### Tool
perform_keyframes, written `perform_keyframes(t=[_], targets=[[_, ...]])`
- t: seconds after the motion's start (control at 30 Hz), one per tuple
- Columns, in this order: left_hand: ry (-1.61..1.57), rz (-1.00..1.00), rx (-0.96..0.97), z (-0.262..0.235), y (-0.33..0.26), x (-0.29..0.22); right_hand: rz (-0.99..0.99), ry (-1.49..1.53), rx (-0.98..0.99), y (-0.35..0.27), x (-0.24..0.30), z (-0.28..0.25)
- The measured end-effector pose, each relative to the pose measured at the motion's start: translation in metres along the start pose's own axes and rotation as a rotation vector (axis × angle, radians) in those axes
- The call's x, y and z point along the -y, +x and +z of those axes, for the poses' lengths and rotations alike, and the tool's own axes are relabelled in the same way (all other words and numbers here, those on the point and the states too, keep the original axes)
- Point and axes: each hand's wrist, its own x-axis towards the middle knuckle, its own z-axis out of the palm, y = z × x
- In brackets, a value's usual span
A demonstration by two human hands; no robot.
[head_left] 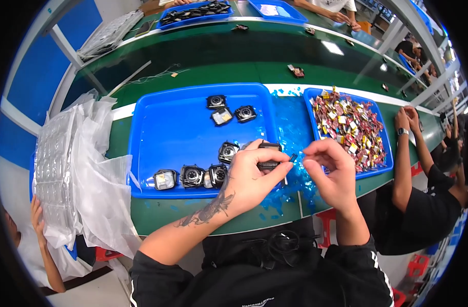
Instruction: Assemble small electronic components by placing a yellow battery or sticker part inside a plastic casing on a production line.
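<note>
My left hand (257, 176) is over the right edge of a blue tray (193, 105), closed round a black smartwatch case (270, 147), partly hidden by the fingers. A small dark-blue piece of film (293, 157) shows at the left thumb tip. Just right of it is my right hand (333, 171), thumb and forefinger curled nearly together in a pinch; whether they hold anything is too small to make out. In the tray lie several watch cases, some with the round sensor side up (192, 175), others showing a pale inside (165, 179).
Blue film scraps (290, 123) litter the green bench between the trays. A second blue tray (390, 153) holds a heap of small red, yellow and white parts (349, 128). Clear plastic trays in wrapping (55, 169) stand left. Beyond runs a green conveyor (218, 56); co-workers sit nearby.
</note>
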Motion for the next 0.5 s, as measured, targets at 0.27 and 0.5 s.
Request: perform_keyframes(t=[0.27,0.5], targets=[[0.019,0.013,0.014,0.004,-0.002,0.001,-0.160,-0.209,0.054,0.008,-0.001,0.003],[0.134,0.109,-0.013,-0.003,0.002,0.006,-0.482,-0.471,-0.006,0.005,-0.002,0.015]])
